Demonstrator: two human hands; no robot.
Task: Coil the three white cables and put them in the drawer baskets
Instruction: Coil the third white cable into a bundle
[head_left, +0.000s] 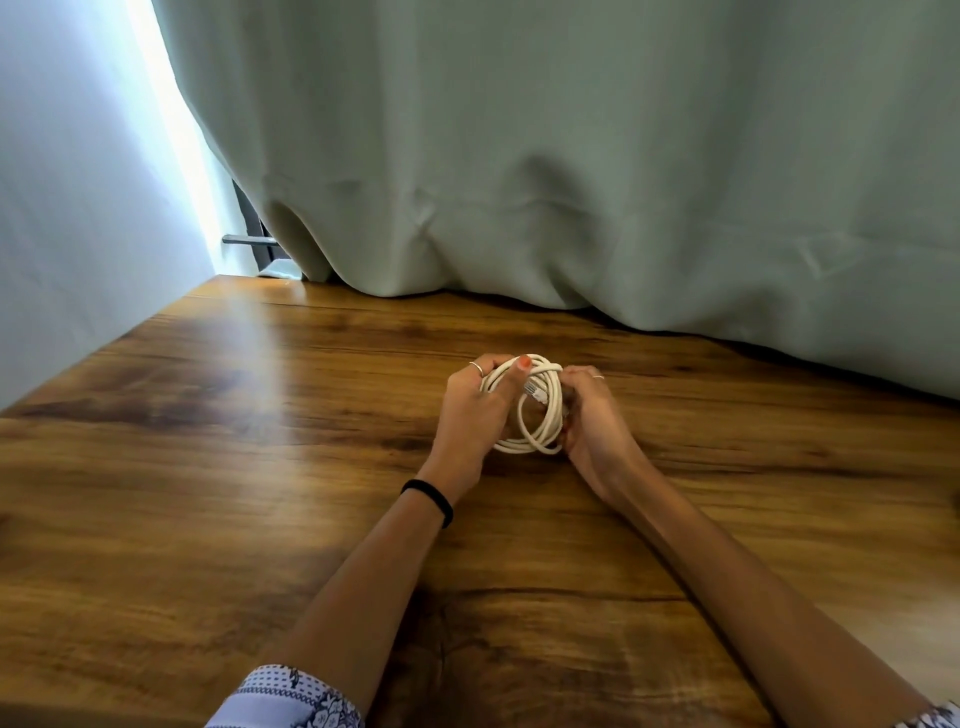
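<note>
Table: we work on a wooden table (218, 467) before a green curtain (571, 156).
Cable: our left hand (470, 410) and right hand (592, 415) both grip the coiled cable (540, 415) just above the table.
Tip: we tuck the plug end snugly so loops hold.

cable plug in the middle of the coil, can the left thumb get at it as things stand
Probably yes: the left hand already grips the white cable coil, thumb lying just above the exposed plug, nothing between them.
</note>
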